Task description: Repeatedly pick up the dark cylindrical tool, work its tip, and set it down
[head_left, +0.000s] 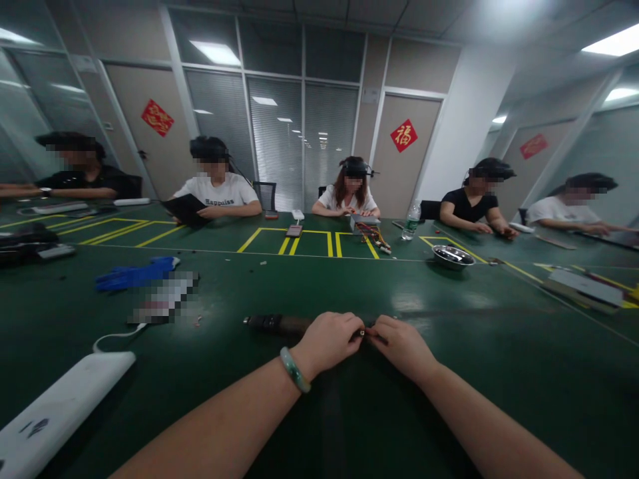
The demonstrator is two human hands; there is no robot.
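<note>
Dark cyl. tool (285, 325) runs approx. L-R, metal tip (246, 320) facing L.

The tabletop (299, 286) is dark green, extends beneath and beyond the left hand (332, 339) and the right hand (402, 342), and carries yellow line markings (330, 243) along its far side. Directly beyond the left hand, a pale-framed glazed partition (324, 133) is fitted with horizontal blinds (267, 133). A grey-beige door (124, 113) stands beyond and left of the left hand; a second door (422, 153) stands beyond the right hand. Each bears a red diamond-shaped sign with gold characters. A white column (474, 113) adjoins the second door, farther right of the right hand. High above and right of the right hand, the ceiling (429, 23) carries a rectangular light (616, 41).
</note>
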